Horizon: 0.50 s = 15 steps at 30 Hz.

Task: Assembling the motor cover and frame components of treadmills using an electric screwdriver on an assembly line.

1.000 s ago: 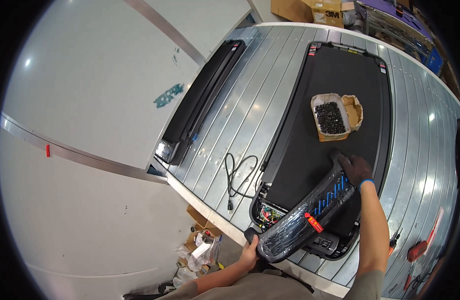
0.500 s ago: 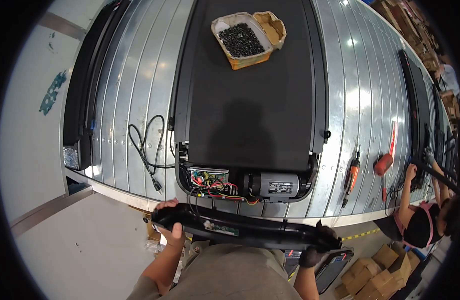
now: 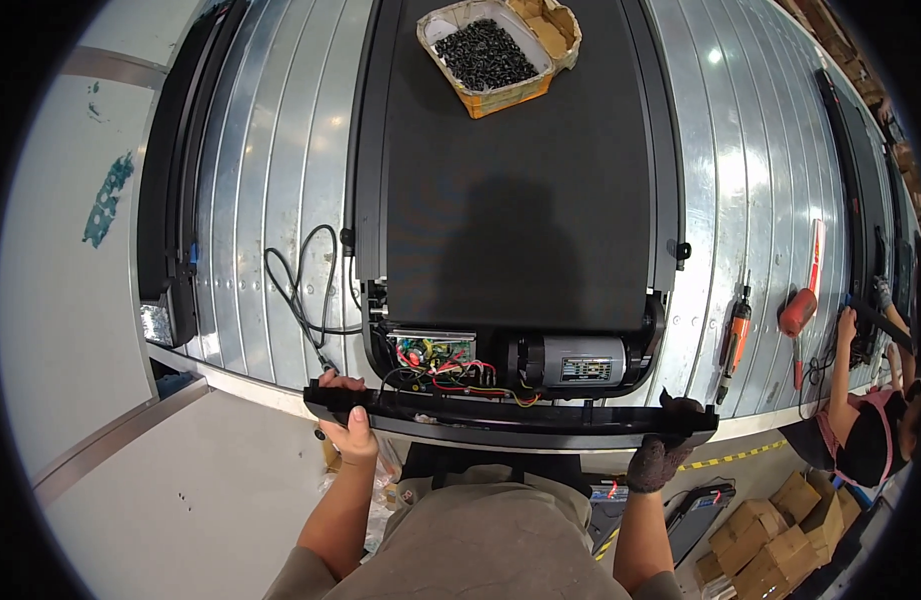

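Observation:
A long black plastic motor cover (image 3: 521,432) spans in front of me, gripped at both ends. My bare left hand (image 3: 353,425) wraps round its left end, thumb on the near face. My right hand (image 3: 658,462), in a dark glove, holds the right end; some of its fingers are hidden behind the cover. Just beyond lies the open end of a treadmill (image 3: 511,240), showing a green circuit board (image 3: 433,350) with coloured wires and a grey cylindrical motor (image 3: 583,360). A thin black cable runs from there toward the cover.
A box of black screws (image 3: 486,55) stands on the treadmill belt. A black power cord (image 3: 299,290) lies to its left. An orange power screwdriver (image 3: 738,335) and a red mallet (image 3: 798,312) lie right. Another person (image 3: 861,430) works far right, above cardboard boxes (image 3: 771,535).
Both my hands have moved the cover forward, closer to the treadmill's open end. It has tilted, so its inside board is mostly out of sight.

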### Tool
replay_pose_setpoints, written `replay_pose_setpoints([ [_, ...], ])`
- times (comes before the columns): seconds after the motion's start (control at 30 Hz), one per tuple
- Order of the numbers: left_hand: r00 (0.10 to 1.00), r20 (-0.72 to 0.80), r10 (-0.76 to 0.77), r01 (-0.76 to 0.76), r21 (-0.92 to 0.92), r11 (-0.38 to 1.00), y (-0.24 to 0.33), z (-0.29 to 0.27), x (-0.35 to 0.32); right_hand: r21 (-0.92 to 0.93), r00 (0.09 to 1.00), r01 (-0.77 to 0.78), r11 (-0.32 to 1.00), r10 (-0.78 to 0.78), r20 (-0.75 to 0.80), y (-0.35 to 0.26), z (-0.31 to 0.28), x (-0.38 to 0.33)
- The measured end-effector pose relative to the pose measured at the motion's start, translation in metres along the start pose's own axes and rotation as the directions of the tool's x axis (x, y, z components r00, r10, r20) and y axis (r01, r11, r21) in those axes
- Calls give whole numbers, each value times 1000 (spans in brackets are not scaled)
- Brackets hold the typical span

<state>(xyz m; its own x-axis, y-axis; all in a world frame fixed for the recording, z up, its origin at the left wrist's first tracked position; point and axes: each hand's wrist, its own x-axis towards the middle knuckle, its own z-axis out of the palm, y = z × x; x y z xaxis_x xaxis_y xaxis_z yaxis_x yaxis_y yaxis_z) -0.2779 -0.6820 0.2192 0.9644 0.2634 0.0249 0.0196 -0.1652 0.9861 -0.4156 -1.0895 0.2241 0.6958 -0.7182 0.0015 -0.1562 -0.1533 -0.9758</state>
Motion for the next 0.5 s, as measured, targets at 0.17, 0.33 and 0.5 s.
replay_pose_setpoints([
  [0.17, 999, -10, 33, -32, 86, 996, 2, -37, 6, -60, 999, -16, 998, 13, -36, -6, 17, -28],
  [0.33, 993, -113, -28, 37, 75, 996, 41, -35, 24, -155, 989, -121, 980, 107, -99, -60, 49, -19],
  [0.5, 987, -154, 35, -2, 208, 978, 60, -24, 21, -313, 996, -80, 946, 60, -70, -34, 9, -20],
])
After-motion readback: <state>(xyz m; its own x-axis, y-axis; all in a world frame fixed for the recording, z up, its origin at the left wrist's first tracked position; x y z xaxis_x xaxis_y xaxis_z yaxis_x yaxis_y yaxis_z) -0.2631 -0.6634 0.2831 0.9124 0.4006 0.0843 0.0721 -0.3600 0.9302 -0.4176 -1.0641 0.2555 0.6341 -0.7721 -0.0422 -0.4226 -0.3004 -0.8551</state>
